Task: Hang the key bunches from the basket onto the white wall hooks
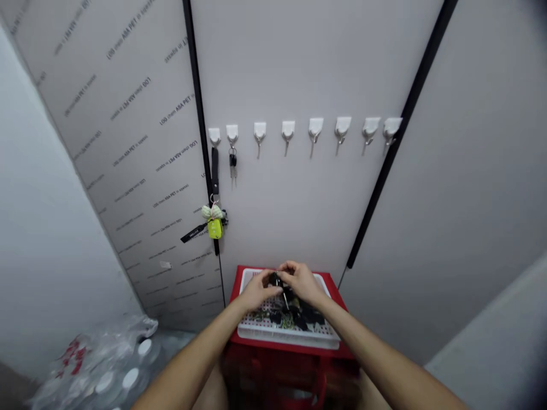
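Observation:
Both hands meet over a white perforated tray (290, 337), low in the head view. My left hand (259, 289) and my right hand (301, 283) have their fingertips closed around a small bunch of keys (280, 285), with black heads and a silver blade pointing down. The fingers partly cover it. Beneath them in the tray lies a pile of other keys (294, 316), mostly black, with some metal rings and chains. On the wall ahead, a set of black keys (233, 165) hangs from a white hook (232, 134).
The tray rests on a red stool (256, 345). Several white hooks (288, 130) run in a row along the wall. From the leftmost hangs a black strap (215, 171) with a yellow-green key fob (215, 229). Plastic-wrapped bottles (105, 381) stand at lower left.

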`<action>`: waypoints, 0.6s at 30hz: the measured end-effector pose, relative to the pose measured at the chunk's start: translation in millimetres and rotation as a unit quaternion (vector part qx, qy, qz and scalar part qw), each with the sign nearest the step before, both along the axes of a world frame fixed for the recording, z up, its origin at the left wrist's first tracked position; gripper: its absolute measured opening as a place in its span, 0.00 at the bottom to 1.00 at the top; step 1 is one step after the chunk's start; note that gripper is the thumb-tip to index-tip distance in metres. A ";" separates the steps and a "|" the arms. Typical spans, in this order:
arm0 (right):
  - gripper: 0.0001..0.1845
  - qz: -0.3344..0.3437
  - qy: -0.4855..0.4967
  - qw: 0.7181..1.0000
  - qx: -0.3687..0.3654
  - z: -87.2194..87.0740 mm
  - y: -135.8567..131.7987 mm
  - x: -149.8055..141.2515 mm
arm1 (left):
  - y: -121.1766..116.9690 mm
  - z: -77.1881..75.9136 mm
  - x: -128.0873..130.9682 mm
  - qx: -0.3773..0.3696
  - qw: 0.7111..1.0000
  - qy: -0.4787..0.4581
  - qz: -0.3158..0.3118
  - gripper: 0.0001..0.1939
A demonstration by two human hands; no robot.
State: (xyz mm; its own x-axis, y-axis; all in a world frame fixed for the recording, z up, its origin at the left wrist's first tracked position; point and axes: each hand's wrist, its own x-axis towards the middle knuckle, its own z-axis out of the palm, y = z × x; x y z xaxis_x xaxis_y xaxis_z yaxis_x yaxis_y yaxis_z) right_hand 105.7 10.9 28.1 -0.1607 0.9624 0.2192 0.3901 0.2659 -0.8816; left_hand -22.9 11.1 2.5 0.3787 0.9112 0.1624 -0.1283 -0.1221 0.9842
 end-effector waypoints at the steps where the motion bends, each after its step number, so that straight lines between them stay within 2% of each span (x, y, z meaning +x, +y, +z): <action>1: 0.05 0.007 0.000 1.000 -0.001 9.9 1.2 -1.2 | -0.1 4.2 0.3 0.002 1.000 -0.004 -0.003 0.15; 3: 0.04 0.018 0.006 1.000 0.001 34.1 6.1 -5.7 | 2.4 18.9 -0.3 0.003 1.000 -0.015 0.009 0.12; 5: 0.04 0.017 0.028 0.999 0.012 63.9 14.1 -13.0 | 8.7 42.9 -3.4 0.001 0.999 -0.033 0.030 0.12; 8: 0.05 0.011 0.062 0.996 0.063 114.3 30.2 -28.4 | 23.0 91.6 -13.1 0.018 0.996 -0.056 0.066 0.12; 12: 0.05 -0.004 0.042 0.982 0.184 175.4 55.4 -48.5 | 43.7 159.1 -27.1 0.073 0.988 -0.048 0.125 0.08; 15: 0.07 -0.052 0.017 0.960 0.274 209.8 71.2 -57.6 | 55.0 200.1 -30.5 0.101 0.982 -0.051 0.154 0.04; 18: 0.08 -0.120 -0.006 0.937 0.329 234.6 79.2 -61.5 | 62.6 228.5 -27.5 0.121 0.976 -0.060 0.168 0.04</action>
